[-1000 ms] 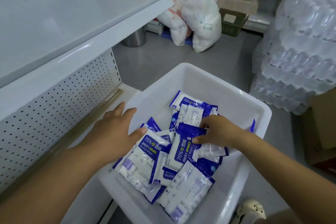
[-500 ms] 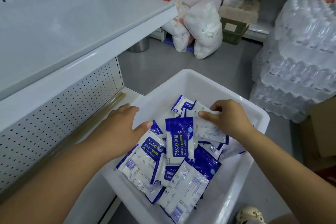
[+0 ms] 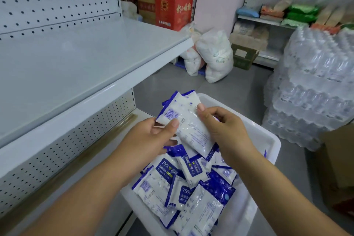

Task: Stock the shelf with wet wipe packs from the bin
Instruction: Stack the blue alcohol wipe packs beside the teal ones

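Observation:
A white plastic bin sits on the floor in front of me, holding several blue-and-white wet wipe packs. Above the bin, both hands hold a small stack of wet wipe packs, back side up with a barcode showing. My left hand pinches the stack's lower left edge with the thumb on top. My right hand grips its right side. The white metal shelf to the left is bare, with a perforated back panel.
A lower shelf level runs under the bare one. Shrink-wrapped water bottle packs are stacked at the right. White sacks and red cartons stand behind. A cardboard box sits at the right edge.
Both hands lifted out of the bin, bringing a stack of packs up above its far rim. The left hand left the pile and took hold of the stack. The view tilted upward.

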Demonstrator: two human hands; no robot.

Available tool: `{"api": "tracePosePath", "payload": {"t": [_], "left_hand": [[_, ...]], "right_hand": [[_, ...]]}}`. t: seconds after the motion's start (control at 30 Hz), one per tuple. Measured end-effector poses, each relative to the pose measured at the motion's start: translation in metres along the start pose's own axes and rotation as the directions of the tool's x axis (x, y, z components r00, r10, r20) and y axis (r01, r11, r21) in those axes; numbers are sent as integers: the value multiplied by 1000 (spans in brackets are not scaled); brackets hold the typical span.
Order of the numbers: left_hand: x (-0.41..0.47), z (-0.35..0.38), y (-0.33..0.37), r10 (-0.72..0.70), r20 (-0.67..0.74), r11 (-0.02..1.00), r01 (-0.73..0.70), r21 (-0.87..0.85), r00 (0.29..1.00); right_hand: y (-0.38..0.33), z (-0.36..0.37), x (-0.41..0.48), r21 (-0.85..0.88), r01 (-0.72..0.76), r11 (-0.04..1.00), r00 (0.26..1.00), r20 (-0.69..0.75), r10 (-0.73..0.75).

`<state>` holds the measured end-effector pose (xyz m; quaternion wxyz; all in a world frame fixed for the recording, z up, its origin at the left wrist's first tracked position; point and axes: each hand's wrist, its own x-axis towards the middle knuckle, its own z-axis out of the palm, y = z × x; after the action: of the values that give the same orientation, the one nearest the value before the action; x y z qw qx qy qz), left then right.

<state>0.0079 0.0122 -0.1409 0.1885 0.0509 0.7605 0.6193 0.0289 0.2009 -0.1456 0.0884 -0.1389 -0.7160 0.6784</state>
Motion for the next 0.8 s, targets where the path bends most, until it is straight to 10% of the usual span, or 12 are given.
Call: {"api": "tracePosePath", "payload": {"t": [0.57, 0.8], "left_hand": [[-57, -109, 70, 183, -595, 878, -403, -259, 782], [-89, -190, 62, 16, -837, 831, -474, -293, 546]], "right_hand": [[-102, 130, -24, 445, -152, 883, 956, 293, 17], [-139, 190, -41, 342, 172, 924, 951, 188, -246]]}}
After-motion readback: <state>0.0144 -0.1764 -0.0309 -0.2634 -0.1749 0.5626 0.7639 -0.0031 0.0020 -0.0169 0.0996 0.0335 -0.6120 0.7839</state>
